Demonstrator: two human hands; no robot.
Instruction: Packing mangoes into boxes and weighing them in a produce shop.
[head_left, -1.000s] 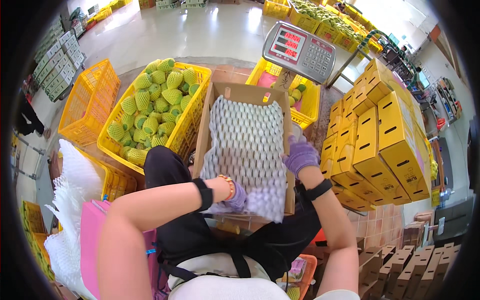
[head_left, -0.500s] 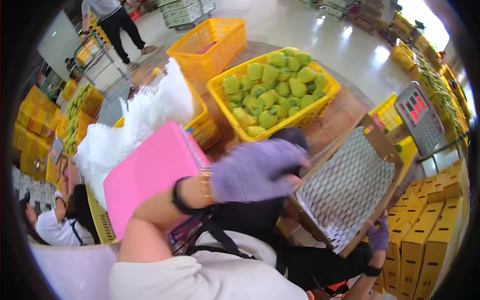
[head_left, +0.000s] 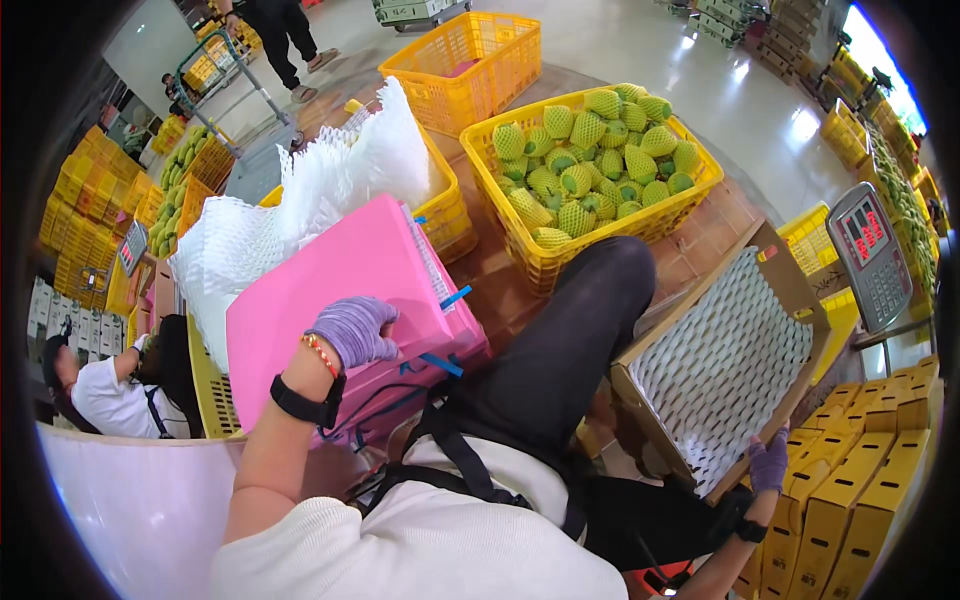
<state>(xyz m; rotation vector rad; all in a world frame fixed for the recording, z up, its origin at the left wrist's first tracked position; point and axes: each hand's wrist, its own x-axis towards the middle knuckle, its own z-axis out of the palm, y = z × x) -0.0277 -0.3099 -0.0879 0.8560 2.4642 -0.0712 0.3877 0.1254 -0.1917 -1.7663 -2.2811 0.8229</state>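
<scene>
My left hand (head_left: 352,332), in a purple knit glove, touches the top of a pink stack of sheets (head_left: 330,260). Its fingers are bent, and the thumb stands apart from them with nothing visible between. Blue ties stick out of the stack's side. At the lower right my right hand (head_left: 768,462), gloved too, is closed on the near corner of an open cardboard box (head_left: 648,420). White foam netting (head_left: 725,345) lines the box, which tilts beside my knee.
A yellow crate (head_left: 540,270) full of green fruit in foam nets stands ahead, with an orange crate (head_left: 455,95) behind it. White foam sleeves (head_left: 310,190) pile up at left. A digital scale (head_left: 868,255) and upright yellow cartons (head_left: 830,500) stand at right. Another person (head_left: 120,395) sits far left.
My left hand has swung left from near the cardboard box to the pink stack. The right hand keeps hold of the box. The view has shifted, and my raised knee shows more.
</scene>
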